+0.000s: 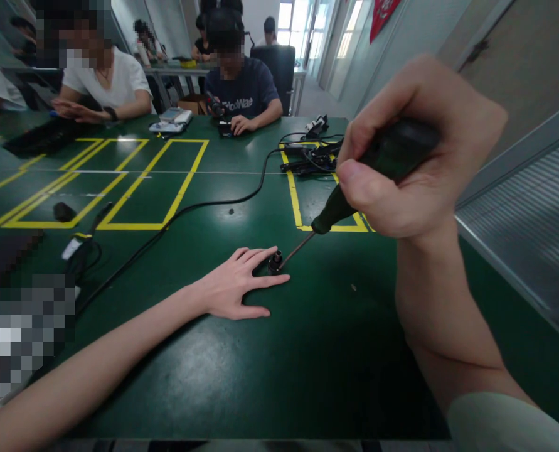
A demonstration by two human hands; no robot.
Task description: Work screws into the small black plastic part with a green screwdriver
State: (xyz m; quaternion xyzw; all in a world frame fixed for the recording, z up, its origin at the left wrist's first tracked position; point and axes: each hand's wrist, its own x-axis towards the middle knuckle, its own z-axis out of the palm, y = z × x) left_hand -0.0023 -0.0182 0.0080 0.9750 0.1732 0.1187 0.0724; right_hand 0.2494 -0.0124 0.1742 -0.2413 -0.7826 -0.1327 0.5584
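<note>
My right hand (pixel 411 157), raised at the right and large in view, is wrapped round the dark green handle of a screwdriver (pixel 333 207). Its thin metal shaft slants down to the left, and the tip meets or nearly meets a small black part (pixel 275 263) on the table. That part looks round, with a short stub standing up; its exact kind is too small to tell. My left hand (pixel 236 282) lies palm down on the green table (pixel 279 364), fingers stretched out and spread. Its index and middle fingers reach either side of the black part.
A black cable (pixel 204 204) crosses the table to a bundle of black cords (pixel 307 160) at the back right. Yellow tape (pixel 133 226) outlines several rectangles. Pixelated items lie at left, beside a cord (pixel 84 248). Across the table, a person (pixel 241 81) handles a small black object.
</note>
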